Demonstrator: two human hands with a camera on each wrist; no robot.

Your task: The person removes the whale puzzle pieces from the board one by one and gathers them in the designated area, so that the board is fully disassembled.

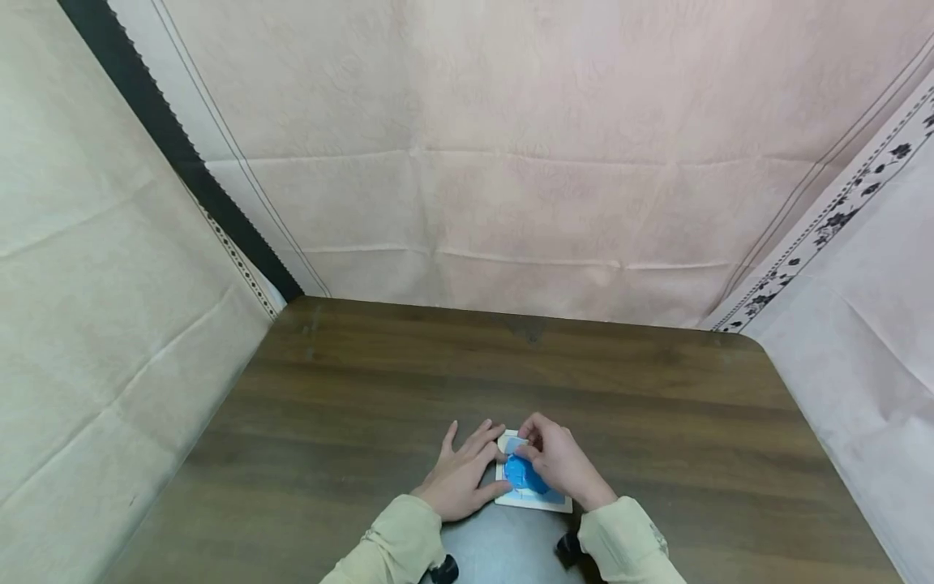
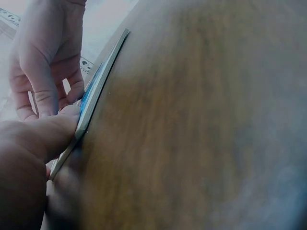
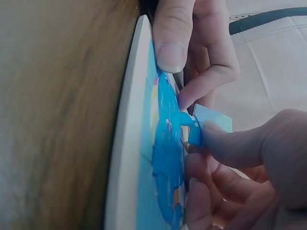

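A small jigsaw puzzle board (image 1: 536,505) with a pale rim and a blue picture (image 1: 522,474) lies near the front of the wooden table, between both hands. My left hand (image 1: 461,480) rests at its left side, fingers spread and fairly straight. In the left wrist view, that thumb (image 2: 60,129) touches the board's edge. Over the board, my right hand (image 1: 560,461) pinches a light blue puzzle piece (image 3: 215,120) between thumb and fingers. The right wrist view shows this piece raised on edge against the blue picture; whether it is seated there I cannot tell.
The brown wooden table (image 1: 409,365) stretches beyond the hands to its far edge. Pale cloth (image 1: 525,203) hangs behind it, with more cloth at both sides. A grey surface (image 1: 503,539) shows between the forearms at the near edge.
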